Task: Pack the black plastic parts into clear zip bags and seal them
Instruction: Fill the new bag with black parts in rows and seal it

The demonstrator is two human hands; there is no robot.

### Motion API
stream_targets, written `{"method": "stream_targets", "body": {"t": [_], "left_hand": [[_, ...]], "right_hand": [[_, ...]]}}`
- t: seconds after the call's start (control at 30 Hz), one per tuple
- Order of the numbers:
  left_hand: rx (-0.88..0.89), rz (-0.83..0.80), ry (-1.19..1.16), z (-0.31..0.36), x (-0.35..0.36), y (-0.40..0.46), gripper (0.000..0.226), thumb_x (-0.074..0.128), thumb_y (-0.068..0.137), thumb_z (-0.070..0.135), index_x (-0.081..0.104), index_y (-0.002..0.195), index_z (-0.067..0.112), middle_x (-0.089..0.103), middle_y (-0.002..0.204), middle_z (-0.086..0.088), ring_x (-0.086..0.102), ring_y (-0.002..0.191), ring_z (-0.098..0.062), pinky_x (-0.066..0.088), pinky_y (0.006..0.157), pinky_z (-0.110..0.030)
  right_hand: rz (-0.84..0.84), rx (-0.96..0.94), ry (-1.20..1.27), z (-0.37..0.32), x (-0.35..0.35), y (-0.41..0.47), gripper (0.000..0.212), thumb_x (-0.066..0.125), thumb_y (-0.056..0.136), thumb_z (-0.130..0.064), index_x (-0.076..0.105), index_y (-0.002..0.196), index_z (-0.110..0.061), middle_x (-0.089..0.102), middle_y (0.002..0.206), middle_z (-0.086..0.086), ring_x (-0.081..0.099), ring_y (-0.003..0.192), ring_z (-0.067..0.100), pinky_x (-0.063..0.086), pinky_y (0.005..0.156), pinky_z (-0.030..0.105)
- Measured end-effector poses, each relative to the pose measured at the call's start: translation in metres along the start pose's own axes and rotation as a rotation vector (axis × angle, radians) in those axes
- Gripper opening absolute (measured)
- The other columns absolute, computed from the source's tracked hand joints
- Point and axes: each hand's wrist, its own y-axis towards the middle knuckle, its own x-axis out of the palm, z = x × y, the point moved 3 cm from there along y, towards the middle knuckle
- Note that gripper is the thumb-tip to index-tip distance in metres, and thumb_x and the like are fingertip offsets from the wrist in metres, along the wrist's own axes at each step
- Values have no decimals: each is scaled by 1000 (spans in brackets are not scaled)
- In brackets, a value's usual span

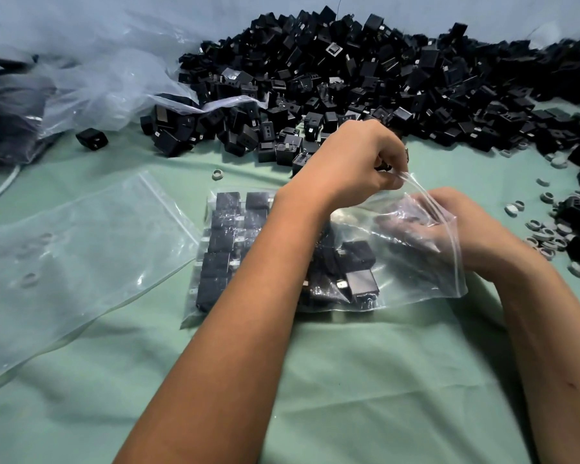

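Head view: the zip bag [365, 262] I am filling lies mid-worktop on the green cloth [349, 380], its long axis running left to right, mouth opening toward the right edge. Black plastic parts [221, 242] sit in neat rows at its closed left end, a few looser near the middle. My left hand [352, 165] pinches the upper lip of the mouth; my right hand [449, 229] is inside the opening, fingers blurred by the plastic, so I cannot tell its grip. I judge the bag partly filled and unsealed. An empty zip bag [81, 249] waits leftward, and the big parts heap [365, 72] covers the far edge.
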Motion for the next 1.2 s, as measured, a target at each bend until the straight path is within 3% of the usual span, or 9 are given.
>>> {"method": "stream_targets", "body": {"t": [0.1, 0.13, 0.2, 0.27, 0.43, 0.67, 0.8, 1.07, 1.2], "left_hand": [[11, 3, -1, 2, 2, 1, 12, 84, 83, 20, 81, 95, 22, 68, 90, 11, 60, 85, -4, 52, 80, -26], [17, 4, -2, 3, 2, 1, 12, 84, 83, 20, 81, 95, 22, 67, 89, 13, 59, 84, -3, 51, 80, -24], [19, 2, -6, 3, 4, 1, 13, 84, 84, 21, 81, 96, 22, 64, 88, 15, 57, 82, 2, 49, 78, -18], [14, -5, -7, 3, 5, 2, 13, 84, 84, 21, 81, 96, 23, 64, 90, 16, 56, 82, 4, 46, 75, -14], [14, -10, -5, 3, 5, 2, 14, 84, 83, 20, 81, 97, 23, 67, 92, 14, 58, 85, 1, 46, 73, -12], [1, -9, -62, 2, 5, 2, 17, 84, 82, 19, 81, 96, 27, 66, 99, 17, 59, 92, 1, 47, 81, -16], [8, 2, -56, 2, 3, 2, 16, 84, 81, 17, 81, 95, 25, 66, 90, 19, 61, 88, 0, 50, 78, -17], [3, 7, -76, 2, 4, 1, 17, 85, 81, 20, 80, 95, 28, 66, 96, 18, 60, 90, 2, 50, 79, -17], [-11, 1, -94, 3, 4, 2, 17, 84, 81, 18, 81, 97, 25, 68, 96, 15, 61, 90, -1, 52, 83, -21]], "right_hand": [[-56, -74, 58, -12, 5, -1, 16, 80, 78, -39, 78, 88, -26, 74, 75, 0, 68, 63, 2, 54, 57, 19], [-68, -103, 21, -14, 9, -1, 19, 77, 78, -40, 77, 90, -25, 73, 77, 0, 65, 63, -1, 53, 58, 20], [-102, -181, -19, -17, 15, 0, 21, 76, 85, -35, 74, 101, -21, 73, 92, -4, 70, 79, 2, 57, 69, 24], [-181, -214, 56, -19, 20, 1, 21, 79, 92, -22, 73, 112, -23, 74, 104, -14, 70, 99, 2, 55, 79, 16], [-244, -246, 91, -15, 18, 4, 31, 75, 92, -1, 68, 122, -8, 75, 112, -9, 71, 106, 6, 55, 85, 16], [-241, -189, 75, -14, 29, 7, 28, 79, 91, -25, 74, 118, -18, 74, 116, 0, 70, 112, 16, 59, 93, 30], [-232, -225, 86, -18, 26, 6, 18, 76, 92, -15, 75, 110, -10, 75, 105, 2, 72, 102, 13, 55, 78, 17], [-207, -186, 85, -18, 30, 9, 22, 80, 86, -27, 76, 97, -45, 75, 104, -21, 69, 103, -4, 52, 81, 8], [-190, -174, 85, -16, 31, 7, 19, 82, 84, -38, 76, 100, -31, 76, 99, -15, 72, 92, 0, 53, 74, 10]]}}
